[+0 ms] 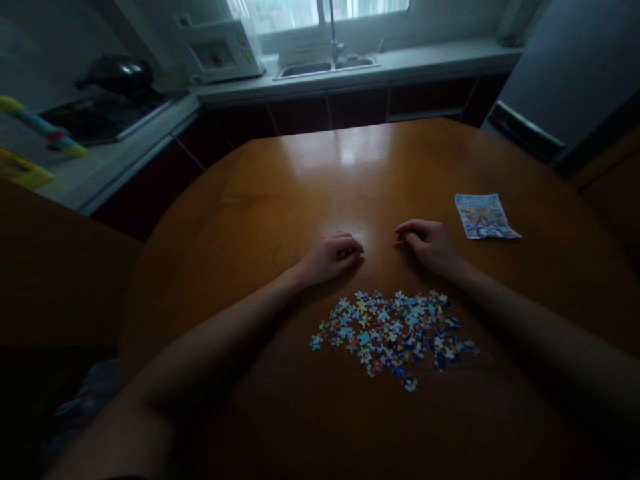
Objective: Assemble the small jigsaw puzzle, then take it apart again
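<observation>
My left hand (330,258) rests on the wooden table (240,220), its fingers loosely curled, with a gap inside the curl and nothing seen in it. Across from it lies my right hand (428,245), also relaxed and loosely bent, thumb a little apart from the forefinger and no object visible in it. A spread pile of small jigsaw puzzle pieces (395,327), mostly blue, white and yellow, lies on the near side of both hands, between my forearms. Neither hand touches the pieces. To the right of my right hand is a creased, colourful printed sheet (484,217).
Behind the table runs a counter (425,59) with a sink (325,69) and a white microwave (225,53). A dark pan (120,73) sits on the stove at left. A grey refrigerator (575,73) stands at the right. The table's far edge is rounded.
</observation>
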Available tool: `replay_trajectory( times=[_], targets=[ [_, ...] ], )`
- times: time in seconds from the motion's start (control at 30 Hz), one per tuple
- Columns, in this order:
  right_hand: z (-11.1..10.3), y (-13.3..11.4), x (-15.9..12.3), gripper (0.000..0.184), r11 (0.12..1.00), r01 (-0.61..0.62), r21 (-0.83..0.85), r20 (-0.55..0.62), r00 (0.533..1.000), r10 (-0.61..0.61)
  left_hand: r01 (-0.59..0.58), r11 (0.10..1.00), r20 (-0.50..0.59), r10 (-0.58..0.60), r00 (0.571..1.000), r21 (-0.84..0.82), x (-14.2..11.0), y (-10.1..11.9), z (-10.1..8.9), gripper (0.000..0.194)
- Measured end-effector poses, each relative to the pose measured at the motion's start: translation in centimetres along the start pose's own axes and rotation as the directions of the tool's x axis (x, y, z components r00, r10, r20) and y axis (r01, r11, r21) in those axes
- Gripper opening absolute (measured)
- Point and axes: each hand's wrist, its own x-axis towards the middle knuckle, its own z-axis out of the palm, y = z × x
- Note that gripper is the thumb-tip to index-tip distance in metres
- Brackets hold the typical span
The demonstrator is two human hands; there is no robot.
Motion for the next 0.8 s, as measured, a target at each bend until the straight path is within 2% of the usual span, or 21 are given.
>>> replay_trajectory(
  times=[0.13, 0.57, 0.67, 0.8],
  targets=[
    [-0.1, -0.2, -0.2, 0.02, 0.999, -0.035, 0.004, 0.012, 0.999, 0.035, 0.019, 1.0, -0.019, -0.02, 1.0, -0.013, -0.1, -0.3, 0.1, 0.01],
    [0.0, 0.0, -0.1, 0.022, 0.998, 0.024, -0.058, 0.047, 0.999, -0.021, 0.027, 0.996, 0.015, -0.026, 1.0, -0.086, -0.1, 0.3, -0.2, 0.018],
    [-0.1, 0.0, -0.1, 0.021, 0.997, 0.032, -0.071, 0.051, 0.998, -0.028, -0.008, 0.995, 0.052, 0.013, 0.999, -0.097, -0.1, 0.4, -0.4, 0.019],
    [-0.1, -0.1, 0.0, 0.022, 0.994, 0.048, -0.093, 0.045, 0.998, -0.044, -0.131, 0.99, 0.151, 0.138, 0.979, -0.054, -0.1, 0.8, -0.8, 0.016]
  ],
)
